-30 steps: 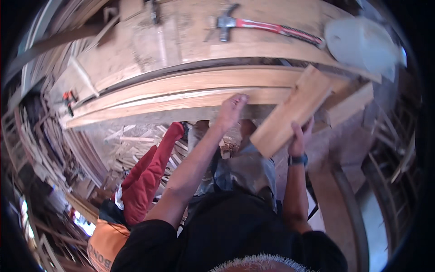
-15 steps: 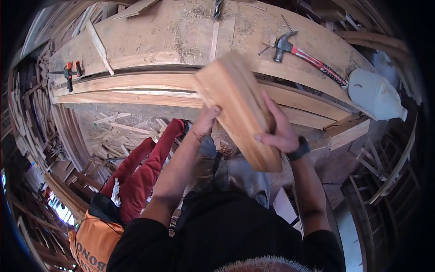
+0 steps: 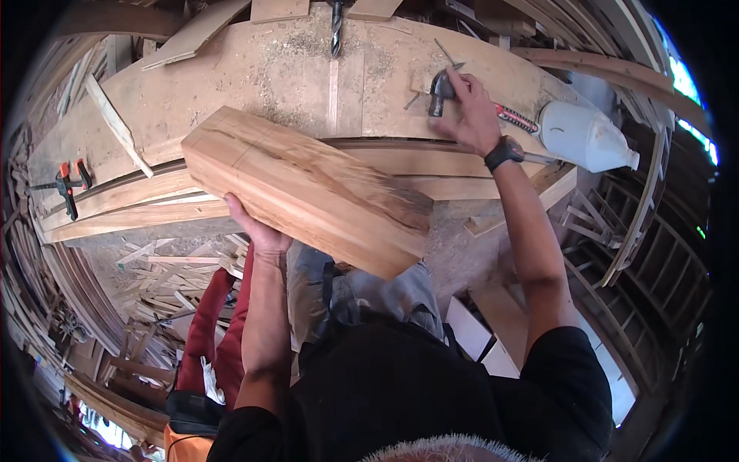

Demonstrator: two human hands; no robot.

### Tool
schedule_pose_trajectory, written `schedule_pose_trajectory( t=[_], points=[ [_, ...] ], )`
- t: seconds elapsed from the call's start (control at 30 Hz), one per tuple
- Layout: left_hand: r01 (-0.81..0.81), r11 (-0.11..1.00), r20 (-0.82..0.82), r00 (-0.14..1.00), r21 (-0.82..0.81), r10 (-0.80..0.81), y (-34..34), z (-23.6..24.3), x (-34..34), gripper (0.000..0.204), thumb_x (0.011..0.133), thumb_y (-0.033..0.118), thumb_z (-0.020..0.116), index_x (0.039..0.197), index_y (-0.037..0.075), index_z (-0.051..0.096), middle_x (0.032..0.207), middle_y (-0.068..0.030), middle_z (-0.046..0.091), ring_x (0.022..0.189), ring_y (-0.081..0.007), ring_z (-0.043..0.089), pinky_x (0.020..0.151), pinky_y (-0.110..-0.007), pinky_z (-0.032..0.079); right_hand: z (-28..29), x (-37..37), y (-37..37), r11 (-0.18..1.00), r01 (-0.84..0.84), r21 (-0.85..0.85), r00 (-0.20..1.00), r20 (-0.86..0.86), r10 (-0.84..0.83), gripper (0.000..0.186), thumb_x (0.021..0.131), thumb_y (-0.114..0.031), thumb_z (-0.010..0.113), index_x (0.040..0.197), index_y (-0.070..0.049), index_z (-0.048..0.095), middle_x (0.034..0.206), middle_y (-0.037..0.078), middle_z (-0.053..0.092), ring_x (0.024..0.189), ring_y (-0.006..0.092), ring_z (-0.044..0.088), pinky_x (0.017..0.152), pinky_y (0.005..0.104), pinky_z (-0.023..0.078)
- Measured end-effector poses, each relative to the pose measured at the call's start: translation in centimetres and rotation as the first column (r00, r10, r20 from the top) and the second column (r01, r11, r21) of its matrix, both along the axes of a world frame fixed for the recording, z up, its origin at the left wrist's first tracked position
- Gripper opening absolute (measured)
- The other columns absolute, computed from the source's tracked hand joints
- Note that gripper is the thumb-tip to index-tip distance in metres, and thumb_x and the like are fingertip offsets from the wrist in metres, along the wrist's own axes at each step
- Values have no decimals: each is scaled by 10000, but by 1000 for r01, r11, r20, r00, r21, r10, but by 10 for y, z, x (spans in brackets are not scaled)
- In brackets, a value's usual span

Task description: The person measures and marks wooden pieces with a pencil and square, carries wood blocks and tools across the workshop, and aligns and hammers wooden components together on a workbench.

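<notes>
A thick squared block of wood with dark-streaked grain lies slantwise across the near side of the bench. My left hand grips its near lower edge, with the fingers hidden underneath. Over the claw hammer my right hand is spread, fingers apart and nothing seen in its grasp. The hand covers part of the hammer, whose red and black handle shows on the far side. Thin metal pieces like nails or bits lie beside the hammer head; their exact kind is unclear.
A wooden bench strewn with sawdust carries a drill bit, a white plastic jug, a clamp and a wood strip. Long boards run along its near edge. Someone in red trousers is at my left.
My right hand has let go of the wooden block and moved up and away to the hammer. The block has swung leftward and now slants in my left hand alone.
</notes>
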State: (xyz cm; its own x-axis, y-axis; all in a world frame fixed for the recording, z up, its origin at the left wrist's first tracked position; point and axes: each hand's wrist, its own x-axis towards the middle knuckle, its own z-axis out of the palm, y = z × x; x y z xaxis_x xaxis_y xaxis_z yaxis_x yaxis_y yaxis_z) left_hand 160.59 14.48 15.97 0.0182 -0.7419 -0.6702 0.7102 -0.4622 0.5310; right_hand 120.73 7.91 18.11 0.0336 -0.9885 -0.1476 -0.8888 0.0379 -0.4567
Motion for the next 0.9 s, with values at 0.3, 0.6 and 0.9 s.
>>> schedule_pose_trajectory(
  t=[0.3,0.6,0.9],
  points=[
    [-89,996,131,987,-1,88,10,-16,-4,969,845,785,471,1511,97,320,1482,-126,438,1331,-318,442,1131,-466,360,-65,59,-20,949,-27,-314,963,-262,-59,580,787,-465,736,1249,-142,596,1337,142,498,1254,329,463,960,510,379],
    [-61,997,127,990,42,55,10,-14,-26,939,868,762,466,1509,90,326,1490,-108,433,1356,-295,421,1129,-457,342,-76,24,-6,931,20,-364,978,-186,-93,360,811,-319,698,1122,-156,619,1158,75,561,1153,277,504,878,490,396],
    [-62,998,260,964,-13,63,-7,-3,-52,899,874,722,500,1517,121,316,1491,-92,423,1356,-290,414,1126,-464,353,-77,20,-4,830,308,-465,913,-99,-395,348,791,-283,691,1105,-140,645,1160,71,572,1164,269,484,934,475,345]
  ],
)
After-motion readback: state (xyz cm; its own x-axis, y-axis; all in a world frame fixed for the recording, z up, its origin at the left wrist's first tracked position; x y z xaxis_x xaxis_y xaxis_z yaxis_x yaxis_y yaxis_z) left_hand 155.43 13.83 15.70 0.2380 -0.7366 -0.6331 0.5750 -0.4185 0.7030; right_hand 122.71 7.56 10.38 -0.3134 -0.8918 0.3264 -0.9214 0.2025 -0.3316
